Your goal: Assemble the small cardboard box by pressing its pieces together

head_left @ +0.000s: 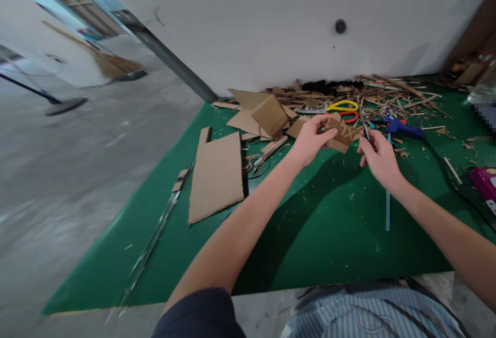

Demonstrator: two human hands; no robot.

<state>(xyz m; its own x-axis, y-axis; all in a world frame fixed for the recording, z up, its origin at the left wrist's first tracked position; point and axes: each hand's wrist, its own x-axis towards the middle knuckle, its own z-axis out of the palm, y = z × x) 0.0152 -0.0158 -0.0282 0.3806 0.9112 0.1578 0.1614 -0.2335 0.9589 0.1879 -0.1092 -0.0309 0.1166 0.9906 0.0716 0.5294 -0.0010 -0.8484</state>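
My left hand (312, 139) is closed on a small brown cardboard piece (343, 134) with cut lines on its face, held above the green mat (310, 234). My right hand (377, 157) sits just right of that piece, its fingers pinched round a thin dark tool (365, 128) whose tip meets the cardboard's right edge. Both forearms reach in from the bottom of the view.
A large cardboard sheet (217, 175) lies left on the mat, with a small cardboard box (270, 116) behind it. Yellow and red scissors (343, 109), a blue glue gun (403, 128) and several cardboard scraps lie by the white wall. A pink object (484, 183) sits far right; a metal ruler (155, 242) lies left.
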